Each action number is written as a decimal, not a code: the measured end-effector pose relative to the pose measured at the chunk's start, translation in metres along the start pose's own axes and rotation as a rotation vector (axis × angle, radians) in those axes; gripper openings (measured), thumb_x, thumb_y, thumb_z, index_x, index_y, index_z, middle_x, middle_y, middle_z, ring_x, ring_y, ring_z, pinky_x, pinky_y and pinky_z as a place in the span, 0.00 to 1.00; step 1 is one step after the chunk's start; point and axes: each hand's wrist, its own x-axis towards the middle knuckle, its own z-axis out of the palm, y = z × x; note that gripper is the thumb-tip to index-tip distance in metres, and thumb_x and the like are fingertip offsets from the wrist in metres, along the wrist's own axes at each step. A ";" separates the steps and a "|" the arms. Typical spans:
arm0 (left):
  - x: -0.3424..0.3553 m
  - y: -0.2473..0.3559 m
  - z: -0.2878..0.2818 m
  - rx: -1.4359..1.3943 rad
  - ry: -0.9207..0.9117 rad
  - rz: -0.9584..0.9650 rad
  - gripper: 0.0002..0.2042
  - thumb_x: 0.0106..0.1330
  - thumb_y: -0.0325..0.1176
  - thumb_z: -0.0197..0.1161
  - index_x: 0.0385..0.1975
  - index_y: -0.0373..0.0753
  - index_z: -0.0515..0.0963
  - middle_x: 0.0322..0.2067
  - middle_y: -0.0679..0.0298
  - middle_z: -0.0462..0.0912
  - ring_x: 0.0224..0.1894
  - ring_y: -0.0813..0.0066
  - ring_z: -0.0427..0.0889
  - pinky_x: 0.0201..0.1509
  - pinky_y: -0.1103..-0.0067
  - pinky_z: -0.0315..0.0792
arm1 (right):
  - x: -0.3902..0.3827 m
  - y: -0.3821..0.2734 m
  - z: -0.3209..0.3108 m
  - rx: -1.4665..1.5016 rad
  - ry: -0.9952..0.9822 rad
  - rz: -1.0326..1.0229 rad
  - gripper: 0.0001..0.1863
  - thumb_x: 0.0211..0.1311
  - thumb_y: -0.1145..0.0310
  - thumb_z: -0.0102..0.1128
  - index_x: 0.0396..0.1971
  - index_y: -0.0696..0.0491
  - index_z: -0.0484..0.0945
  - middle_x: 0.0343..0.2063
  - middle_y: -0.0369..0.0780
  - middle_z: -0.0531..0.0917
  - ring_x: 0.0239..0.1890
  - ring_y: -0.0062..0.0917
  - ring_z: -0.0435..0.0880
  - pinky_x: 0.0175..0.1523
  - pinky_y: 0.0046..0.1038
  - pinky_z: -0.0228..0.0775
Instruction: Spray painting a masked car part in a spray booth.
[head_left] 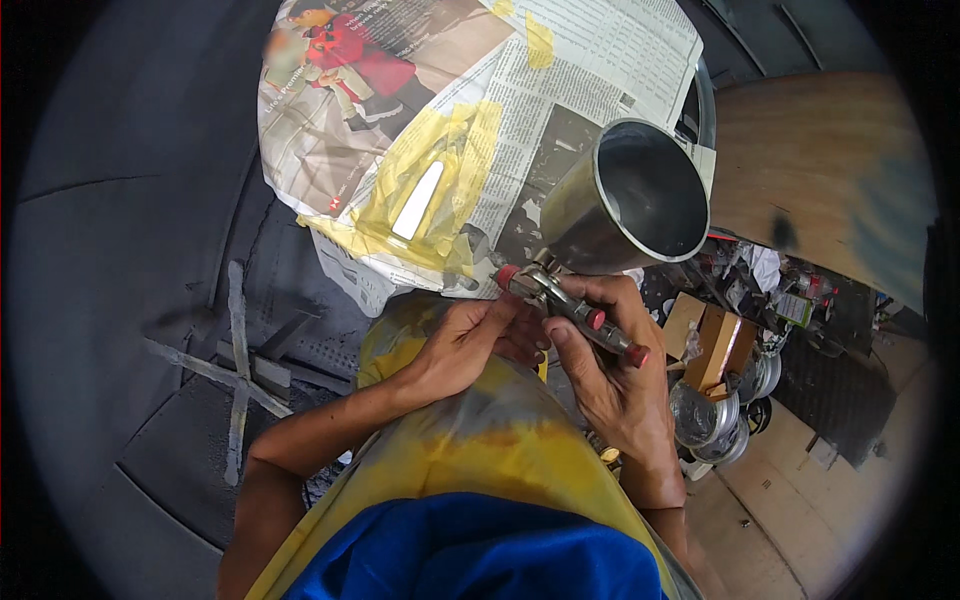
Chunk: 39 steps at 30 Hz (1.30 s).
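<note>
My right hand (625, 380) is wrapped round a metal spray gun (580, 312) with red knobs at one end and a red-ringed front. On top of the gun sits a wide, open-mouthed metal paint cup (575, 215), tilted, its inside dark grey. My left hand (475, 345) is closed at the gun's front, its thumb by the red ring and its other fingers curled partly out of sight beneath. Just beyond lies a rounded piece covered in newspaper (500, 120) and yellow masking tape (440, 155). A narrow white patch (418, 200) shows through an opening in the tape.
A cross-shaped stand of grey bars (240, 375) is on the dark floor at left. To the right are an open cardboard box (718, 345), several round metallic items (705, 415) and assorted litter. A brown board (820, 170) stands at the far right. Yellow-and-grey stained cloth (480, 440) covers my lap.
</note>
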 end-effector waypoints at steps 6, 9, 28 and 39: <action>-0.002 -0.002 -0.001 0.078 -0.017 0.012 0.26 0.84 0.47 0.43 0.50 0.28 0.79 0.40 0.57 0.86 0.42 0.71 0.87 0.49 0.75 0.82 | 0.001 -0.001 -0.004 -0.034 -0.003 -0.030 0.16 0.70 0.72 0.65 0.53 0.60 0.77 0.41 0.47 0.81 0.44 0.34 0.85 0.49 0.31 0.75; -0.003 0.002 0.001 0.072 -0.009 -0.013 0.25 0.84 0.46 0.43 0.51 0.27 0.78 0.40 0.57 0.86 0.42 0.71 0.87 0.50 0.75 0.82 | 0.001 -0.003 -0.004 -0.026 -0.019 -0.025 0.15 0.69 0.73 0.65 0.53 0.60 0.77 0.40 0.47 0.81 0.43 0.34 0.85 0.48 0.30 0.76; -0.003 -0.001 -0.001 0.057 0.015 0.021 0.25 0.84 0.47 0.44 0.49 0.27 0.79 0.39 0.56 0.86 0.40 0.70 0.87 0.49 0.76 0.82 | 0.005 -0.005 -0.003 -0.026 -0.052 -0.042 0.16 0.69 0.73 0.65 0.53 0.59 0.77 0.43 0.48 0.81 0.45 0.36 0.84 0.49 0.32 0.76; 0.000 0.002 0.002 -0.001 -0.001 -0.020 0.28 0.84 0.49 0.41 0.52 0.26 0.79 0.38 0.55 0.86 0.39 0.70 0.87 0.48 0.76 0.81 | 0.003 -0.006 -0.006 0.007 0.109 0.036 0.15 0.69 0.70 0.65 0.51 0.60 0.77 0.42 0.46 0.83 0.42 0.32 0.85 0.49 0.30 0.75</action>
